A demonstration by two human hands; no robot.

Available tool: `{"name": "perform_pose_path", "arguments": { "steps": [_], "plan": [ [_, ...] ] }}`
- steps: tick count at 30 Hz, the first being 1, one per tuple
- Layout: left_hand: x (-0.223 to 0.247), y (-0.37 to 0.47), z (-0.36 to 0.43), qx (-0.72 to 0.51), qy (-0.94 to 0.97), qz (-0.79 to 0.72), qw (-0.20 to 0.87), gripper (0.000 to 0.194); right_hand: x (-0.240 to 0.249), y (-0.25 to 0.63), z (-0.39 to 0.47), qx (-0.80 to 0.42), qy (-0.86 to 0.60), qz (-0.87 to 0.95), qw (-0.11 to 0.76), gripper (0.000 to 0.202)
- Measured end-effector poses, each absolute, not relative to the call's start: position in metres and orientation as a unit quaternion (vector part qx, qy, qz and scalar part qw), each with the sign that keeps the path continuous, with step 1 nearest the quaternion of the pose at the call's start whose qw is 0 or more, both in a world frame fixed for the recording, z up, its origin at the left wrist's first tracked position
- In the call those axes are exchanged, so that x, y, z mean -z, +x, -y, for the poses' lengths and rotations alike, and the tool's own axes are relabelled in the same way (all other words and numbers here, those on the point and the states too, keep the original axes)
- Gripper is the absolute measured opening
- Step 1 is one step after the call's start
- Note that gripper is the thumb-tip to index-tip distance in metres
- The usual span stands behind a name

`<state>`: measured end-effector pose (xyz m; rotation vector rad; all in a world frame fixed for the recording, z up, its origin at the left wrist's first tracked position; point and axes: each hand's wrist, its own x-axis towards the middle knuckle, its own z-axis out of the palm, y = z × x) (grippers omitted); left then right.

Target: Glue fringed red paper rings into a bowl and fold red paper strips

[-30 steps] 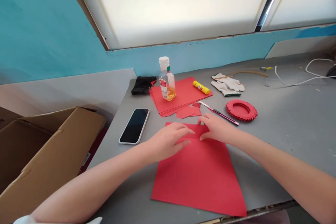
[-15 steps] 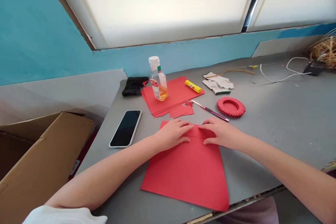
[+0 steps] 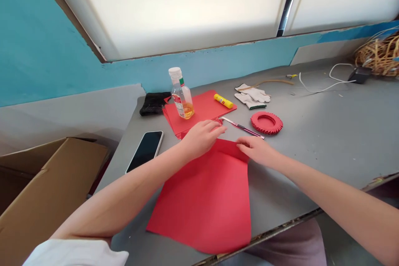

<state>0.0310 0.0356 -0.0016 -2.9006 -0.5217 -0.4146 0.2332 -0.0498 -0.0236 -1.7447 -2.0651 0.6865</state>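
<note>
A large red paper sheet (image 3: pixel 208 199) lies at the table's front edge, its far end lifted and bent. My right hand (image 3: pixel 254 149) pinches the far right corner of this sheet between thumb and fingers. Over the sheet's far left part is my left hand (image 3: pixel 204 137), its fingers bent and its thumb apart, and I see nothing held in it. Just beyond the hands are a cutter knife (image 3: pixel 245 129) and small red scraps, partly hidden by my left hand. A red ring with a toothed edge (image 3: pixel 267 123) lies to the right of the knife.
Behind stand a bottle (image 3: pixel 182 97) and a yellow glue stick (image 3: pixel 223 101) on stacked red sheets (image 3: pixel 202 108). A phone (image 3: pixel 145 149) lies left, gloves (image 3: pixel 252 95) farther back, a black cloth (image 3: pixel 154 104) back left. A cardboard box (image 3: pixel 52 183) stands beside the table.
The red sheet's far end has risen off the table and its right corner is now pinched by my right hand. My left hand has lifted a little. The view has shifted slightly.
</note>
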Motion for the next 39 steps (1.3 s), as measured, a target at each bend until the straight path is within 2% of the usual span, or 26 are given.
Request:
{"name": "perform_pose_path", "arguments": {
  "steps": [3,7,11,18,20,22,25,29,33,39],
  "plan": [
    [0.019,0.037,-0.021,0.156,-0.976,0.140,0.060,0.029,0.023,0.242,0.044,-0.261,-0.634,0.712,0.151,0.034],
    [0.041,0.038,-0.002,0.104,-0.989,0.107,0.011,0.039,0.022,0.264,0.028,-0.073,-0.684,0.713,0.138,0.033],
    [0.046,0.038,0.001,0.071,-0.992,0.099,-0.019,0.048,0.029,0.274,0.008,-0.008,-0.691,0.719,0.074,0.025],
    [0.043,0.040,-0.006,0.052,-0.990,0.111,-0.074,0.042,0.032,0.279,0.009,-0.005,-0.698,0.712,0.073,0.023],
    [0.045,0.042,-0.010,0.064,-0.990,0.101,-0.076,0.039,0.024,0.288,0.027,-0.005,-0.708,0.698,0.107,0.027],
    [0.047,0.043,-0.014,0.073,-0.991,0.088,-0.073,0.035,0.016,0.298,0.055,-0.007,-0.704,0.684,0.189,0.027],
    [0.049,0.044,-0.018,0.065,-0.993,0.083,-0.060,0.034,0.009,0.313,0.105,-0.052,-0.674,0.705,0.216,0.030],
    [0.050,0.043,-0.019,0.065,-0.991,0.105,-0.058,0.038,0.022,0.325,0.152,-0.104,-0.599,0.776,0.169,0.043],
    [0.055,0.042,-0.020,0.089,-0.984,0.136,-0.066,0.038,0.042,0.327,0.156,-0.087,-0.583,0.796,0.137,0.052],
    [0.053,0.042,-0.017,0.061,-0.987,0.139,-0.061,0.037,0.046,0.328,0.133,-0.085,-0.601,0.786,0.114,0.040]
  ]
}}
